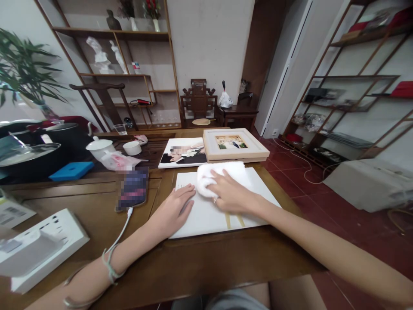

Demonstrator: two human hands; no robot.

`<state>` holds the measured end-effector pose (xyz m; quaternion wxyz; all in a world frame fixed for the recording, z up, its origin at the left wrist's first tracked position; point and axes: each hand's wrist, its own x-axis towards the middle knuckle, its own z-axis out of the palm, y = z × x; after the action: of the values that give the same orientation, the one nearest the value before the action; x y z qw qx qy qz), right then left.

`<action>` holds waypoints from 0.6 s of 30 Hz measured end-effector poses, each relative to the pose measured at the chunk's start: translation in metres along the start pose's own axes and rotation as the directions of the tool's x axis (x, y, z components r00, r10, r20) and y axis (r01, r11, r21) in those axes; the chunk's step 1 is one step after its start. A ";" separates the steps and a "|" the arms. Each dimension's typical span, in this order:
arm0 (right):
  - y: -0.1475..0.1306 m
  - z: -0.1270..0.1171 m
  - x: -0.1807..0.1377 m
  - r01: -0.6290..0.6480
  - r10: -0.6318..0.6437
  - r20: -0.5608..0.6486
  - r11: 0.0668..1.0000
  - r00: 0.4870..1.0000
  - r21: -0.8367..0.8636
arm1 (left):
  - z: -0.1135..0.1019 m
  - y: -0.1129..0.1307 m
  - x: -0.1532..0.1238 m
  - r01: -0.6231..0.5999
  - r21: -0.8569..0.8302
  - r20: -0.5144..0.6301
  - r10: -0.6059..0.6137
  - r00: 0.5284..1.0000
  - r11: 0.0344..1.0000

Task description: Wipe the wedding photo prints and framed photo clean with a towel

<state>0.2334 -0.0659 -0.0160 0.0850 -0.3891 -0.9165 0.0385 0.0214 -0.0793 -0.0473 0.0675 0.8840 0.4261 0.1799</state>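
Note:
A flat white board (pixel 200 218) lies on the wooden table in front of me, with small print near its left edge and two yellowish strips (pixel 235 221) at its near side. On top of it is a folded white cloth (pixel 237 168), fluffy like a towel. My right hand (pixel 227 189) presses this cloth down with some fingers curled into it; a ring shows on one finger. My left hand (pixel 179 206) rests flat on the board's left edge, fingers stretched out and holding nothing.
Behind the board lie a photo panel (pixel 183 160) and a light wood picture frame (pixel 238 156). Left of my hands are a phone (pixel 132 189) on a white cable, a power strip (pixel 41 249), a blue box (pixel 71 171) and a white lidded bowl (pixel 100 148).

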 end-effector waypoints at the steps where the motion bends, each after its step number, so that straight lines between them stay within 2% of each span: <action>1: -0.008 0.000 -0.010 0.023 -0.023 0.013 1.000 1.000 0.001 | 0.000 0.000 0.000 -0.005 -0.001 -0.001 0.005 1.000 1.000; 6: -0.046 -0.006 -0.061 0.142 -0.148 0.105 0.988 0.983 0.060 | 0.000 0.000 0.002 -0.016 0.014 -0.011 0.016 1.000 1.000; 9: -0.049 -0.012 -0.071 0.201 -0.213 0.142 0.975 0.967 0.095 | 0.000 0.000 0.002 -0.018 0.015 0.001 0.018 1.000 1.000; 11: -0.041 -0.014 -0.065 0.185 -0.197 0.135 0.978 0.971 0.097 | 0.001 -0.001 0.002 -0.009 -0.004 0.002 0.009 1.000 1.000; 14: -0.018 -0.013 -0.040 0.081 -0.089 0.096 0.993 0.991 0.085 | 0.003 -0.001 0.001 0.020 -0.074 -0.025 -0.022 0.999 0.997; 18: 0.002 -0.006 0.006 -0.031 0.030 0.006 0.996 1.000 0.079 | 0.000 0.001 0.001 0.120 -0.273 -0.156 -0.167 0.973 0.955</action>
<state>0.2315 -0.0603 -0.0096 0.0978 -0.3992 -0.9084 0.0769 0.0229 -0.0791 -0.0464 0.1581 0.8144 0.4664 0.3071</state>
